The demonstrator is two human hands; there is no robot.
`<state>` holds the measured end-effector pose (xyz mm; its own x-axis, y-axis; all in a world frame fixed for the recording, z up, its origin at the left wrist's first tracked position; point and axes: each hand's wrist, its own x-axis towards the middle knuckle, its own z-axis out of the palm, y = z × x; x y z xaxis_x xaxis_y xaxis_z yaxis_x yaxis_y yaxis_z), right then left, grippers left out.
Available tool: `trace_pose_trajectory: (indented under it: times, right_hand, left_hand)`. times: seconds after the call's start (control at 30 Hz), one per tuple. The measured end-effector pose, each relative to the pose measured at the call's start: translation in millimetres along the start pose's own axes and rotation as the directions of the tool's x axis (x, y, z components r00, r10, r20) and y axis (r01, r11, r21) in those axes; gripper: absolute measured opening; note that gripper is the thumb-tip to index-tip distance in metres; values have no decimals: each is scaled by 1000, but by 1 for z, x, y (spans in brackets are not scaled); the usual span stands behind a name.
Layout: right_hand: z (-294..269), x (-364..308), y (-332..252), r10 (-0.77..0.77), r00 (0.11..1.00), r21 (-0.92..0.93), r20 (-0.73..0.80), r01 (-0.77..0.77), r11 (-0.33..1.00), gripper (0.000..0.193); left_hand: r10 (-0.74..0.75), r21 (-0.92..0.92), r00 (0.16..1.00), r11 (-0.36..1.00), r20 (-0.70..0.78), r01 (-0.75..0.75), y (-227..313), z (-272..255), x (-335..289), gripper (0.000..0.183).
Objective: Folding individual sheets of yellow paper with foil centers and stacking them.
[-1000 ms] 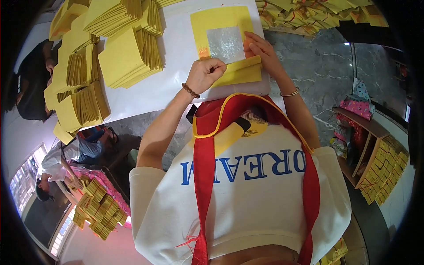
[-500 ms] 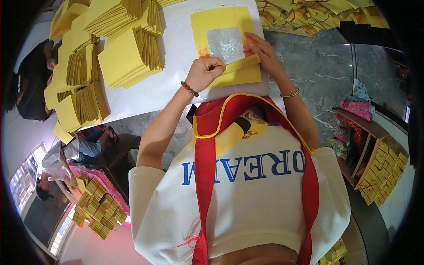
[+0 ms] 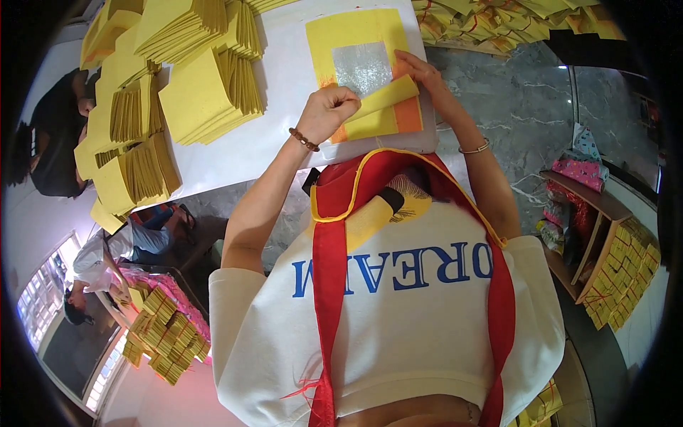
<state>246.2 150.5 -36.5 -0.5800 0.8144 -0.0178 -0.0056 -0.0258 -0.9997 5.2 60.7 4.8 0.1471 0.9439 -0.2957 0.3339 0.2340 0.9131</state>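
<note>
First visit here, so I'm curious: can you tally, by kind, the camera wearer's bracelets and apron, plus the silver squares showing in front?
Brown beaded bracelet and pale bangle: 2
Red apron: 1
Silver square on yellow paper: 1
Total: 4

A person in a white shirt (image 3: 92, 262) leans by yellow bundles (image 3: 167, 331) and pink cloth (image 3: 176, 293), near a bright window (image 3: 44, 286). At the dim left rim is what appears to be someone in black (image 3: 57, 135). At right, a pink bag (image 3: 580, 173) tops a brown shelf (image 3: 594, 197) holding red-tied packets (image 3: 620, 279), beside grey marble flooring (image 3: 498, 92).
</note>
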Motion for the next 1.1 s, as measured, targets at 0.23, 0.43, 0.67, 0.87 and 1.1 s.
trace_pose_trajectory:
  times: [0.23, 0.43, 0.67, 0.87, 1.1]
  right_hand:
    - [-5, -5, 5, -142, 972, -600, 189, 228, 767, 33]
    - [0, -6, 11, -138, 979, -582, 147, 199, 788, 42]
    - [1, -4, -19, -363, 922, -733, 132, 338, 590, 46]
    - [9, -34, -49, -361, 873, -712, 329, 480, 512, 30]
    - [24, -51, -20, -54, 997, -481, 61, 76, 874, 18]
  left_hand:
    - [-49, -190, 996, 980, 77, 63, 12, -15, -2, 21]
    - [474, 533, 872, 711, 118, -458, 7, -30, -20, 50]
    - [672, 778, 740, 467, -2, -421, 6, -29, -14, 41]
    - [690, 753, 720, 434, 76, -496, 6, -26, -45, 40]
    - [341, 538, 933, 810, -112, -232, -9, -10, -44, 21]
